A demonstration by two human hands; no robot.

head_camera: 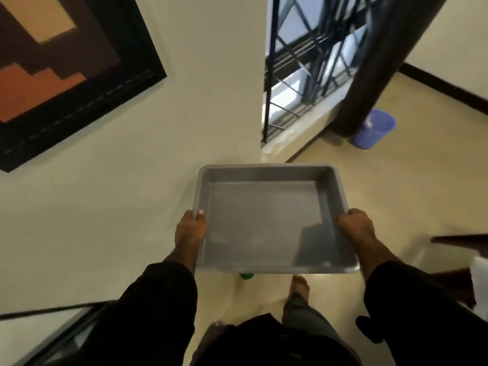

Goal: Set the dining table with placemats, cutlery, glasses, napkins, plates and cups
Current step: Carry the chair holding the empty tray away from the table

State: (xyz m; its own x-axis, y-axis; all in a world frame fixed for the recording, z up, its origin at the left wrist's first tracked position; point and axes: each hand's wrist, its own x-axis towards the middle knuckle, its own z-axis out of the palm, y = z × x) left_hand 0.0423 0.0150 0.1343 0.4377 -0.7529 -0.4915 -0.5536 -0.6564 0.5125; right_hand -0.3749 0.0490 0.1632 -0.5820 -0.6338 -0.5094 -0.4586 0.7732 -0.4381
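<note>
A shallow grey rectangular plastic tray (264, 220) is carried level in front of the person, above the pale floor (369, 186). The left hand (190, 231) grips its left rim, fingers (200, 213) curled over the edge, and the right hand (356, 228) grips the right rim the same way; both arms wear black sleeves. A bare foot (298, 285) shows just below the tray. A dark-framed picture (66, 70) hangs on the cream wall, a barred window (303, 62) lies ahead, and a blue plastic bucket (375, 130) stands beside a dark post (375, 62).
</note>
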